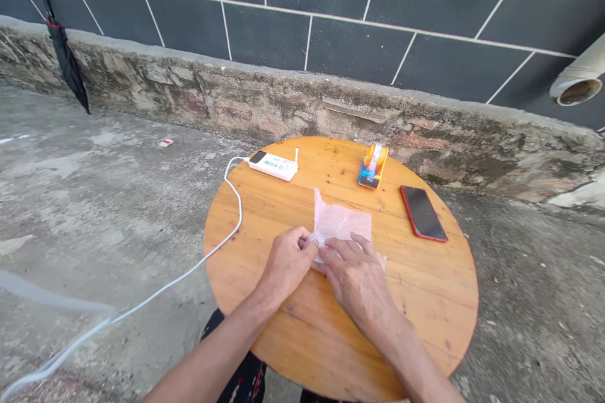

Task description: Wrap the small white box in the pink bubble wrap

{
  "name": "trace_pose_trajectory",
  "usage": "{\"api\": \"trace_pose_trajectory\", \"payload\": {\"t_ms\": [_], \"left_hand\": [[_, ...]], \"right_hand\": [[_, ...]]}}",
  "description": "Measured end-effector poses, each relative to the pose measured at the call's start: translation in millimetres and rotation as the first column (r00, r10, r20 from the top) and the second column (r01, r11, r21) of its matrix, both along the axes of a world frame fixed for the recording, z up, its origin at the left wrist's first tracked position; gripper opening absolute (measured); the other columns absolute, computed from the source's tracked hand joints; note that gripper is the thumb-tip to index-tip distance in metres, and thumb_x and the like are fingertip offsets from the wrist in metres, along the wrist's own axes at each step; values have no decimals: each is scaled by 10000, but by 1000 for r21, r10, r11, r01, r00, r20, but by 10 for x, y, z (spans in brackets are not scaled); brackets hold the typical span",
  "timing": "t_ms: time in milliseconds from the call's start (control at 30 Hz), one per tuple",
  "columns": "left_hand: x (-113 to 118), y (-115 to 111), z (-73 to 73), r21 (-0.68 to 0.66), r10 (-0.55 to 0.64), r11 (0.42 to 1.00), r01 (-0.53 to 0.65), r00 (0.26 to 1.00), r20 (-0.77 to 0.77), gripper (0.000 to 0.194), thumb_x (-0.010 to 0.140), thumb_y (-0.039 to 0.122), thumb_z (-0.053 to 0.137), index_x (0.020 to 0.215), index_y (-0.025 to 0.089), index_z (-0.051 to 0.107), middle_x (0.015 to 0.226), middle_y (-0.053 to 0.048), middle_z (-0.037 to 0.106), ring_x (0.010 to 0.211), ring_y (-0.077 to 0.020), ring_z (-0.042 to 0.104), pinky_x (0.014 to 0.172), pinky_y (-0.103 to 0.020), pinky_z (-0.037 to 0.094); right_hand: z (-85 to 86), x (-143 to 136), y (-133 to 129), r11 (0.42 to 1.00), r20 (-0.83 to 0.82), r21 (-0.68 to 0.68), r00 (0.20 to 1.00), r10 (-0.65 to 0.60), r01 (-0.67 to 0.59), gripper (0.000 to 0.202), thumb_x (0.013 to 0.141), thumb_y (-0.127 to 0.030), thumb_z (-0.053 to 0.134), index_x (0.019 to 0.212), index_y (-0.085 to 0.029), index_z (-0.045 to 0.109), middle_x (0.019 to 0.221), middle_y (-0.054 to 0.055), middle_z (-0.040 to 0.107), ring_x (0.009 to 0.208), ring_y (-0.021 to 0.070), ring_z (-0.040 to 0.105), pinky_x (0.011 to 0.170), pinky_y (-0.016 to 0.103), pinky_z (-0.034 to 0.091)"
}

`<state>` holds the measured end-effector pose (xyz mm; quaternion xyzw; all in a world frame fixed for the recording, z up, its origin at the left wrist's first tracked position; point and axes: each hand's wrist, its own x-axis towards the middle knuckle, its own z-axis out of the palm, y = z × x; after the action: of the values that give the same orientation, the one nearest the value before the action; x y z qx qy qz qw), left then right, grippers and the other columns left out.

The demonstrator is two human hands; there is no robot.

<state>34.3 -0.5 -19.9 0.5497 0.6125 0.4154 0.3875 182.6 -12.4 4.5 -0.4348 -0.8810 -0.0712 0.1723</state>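
A sheet of pale pink bubble wrap (347, 220) lies on the round wooden table (283, 201), its far part flat and its near part bunched under my fingers. My left hand (290, 258) is closed, pinching the crumpled left edge between thumb and fingers. Across the near part rests my right hand (357, 274), palm down, with its fingers stretched out and slightly apart over the wrap. Both hands meet near the middle of the fold. Whether anything lies inside the wrap is hidden by my hands.
A white power strip (273, 165) sits at the table's back left, its white cable (240, 214) running off to the left. An orange-and-blue tape dispenser (373, 165) stands at the back, with a red-edged phone (423, 213) to its right. A black umbrella (66, 53) leans against the wall.
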Motion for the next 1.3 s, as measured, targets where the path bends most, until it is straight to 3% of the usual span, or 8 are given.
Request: {"api": "trace_pose_trajectory", "payload": {"t_ms": [367,600,833,933,1167,1300], "left_hand": [[66,-73,80,97,1,995,16,986,-166,116,748,183,533,674,184,622,592,28,590,568,-118,522,547,-213,356],[87,-149,122,138,-42,988,75,972,-232,113,738,141,538,725,183,643,674,9,594,648,-135,532,618,-241,384],[-71,-238,278,49,-291,949,311,925,-245,331,622,-9,467,855,174,616,830,-13,578,712,-142,545,651,-245,435],[-108,-244,313,79,-323,928,364,893,-312,338,671,-34,428,857,180,612,832,-17,566,785,-157,550,713,-260,435],[-60,-228,223,86,-305,918,388,827,-472,226,866,106,445,934,188,643,847,-31,576,806,-180,584,717,-284,438],[-67,-209,206,123,-307,887,446,767,-564,252,917,163,413,975,198,655,877,-41,573,819,-179,587,722,-281,456]], "right_hand": [[33,-12,13,995,-103,-97,994,-31,21,144,790,-72,642,868,-193,637,892,13,721,850,191,668,1086,424,294],[12,-8,6,987,-167,-152,983,-76,51,189,783,-19,559,864,-189,577,801,-2,676,778,181,657,1089,443,329],[-44,25,2,984,-220,-153,968,-124,91,275,744,-86,652,967,-195,534,1023,70,657,1001,274,621,995,482,445],[-39,31,8,982,-211,-164,969,-129,95,332,731,-66,649,1006,-193,514,1095,91,635,1090,306,581,930,489,493],[6,59,-12,978,-192,-196,975,-108,69,381,728,-75,662,1050,-188,493,1133,99,617,1130,305,564,1000,504,443],[18,73,-36,968,-180,-233,974,-138,94,391,736,-78,653,1070,-191,483,1130,103,619,1130,324,565,926,509,491]]}}
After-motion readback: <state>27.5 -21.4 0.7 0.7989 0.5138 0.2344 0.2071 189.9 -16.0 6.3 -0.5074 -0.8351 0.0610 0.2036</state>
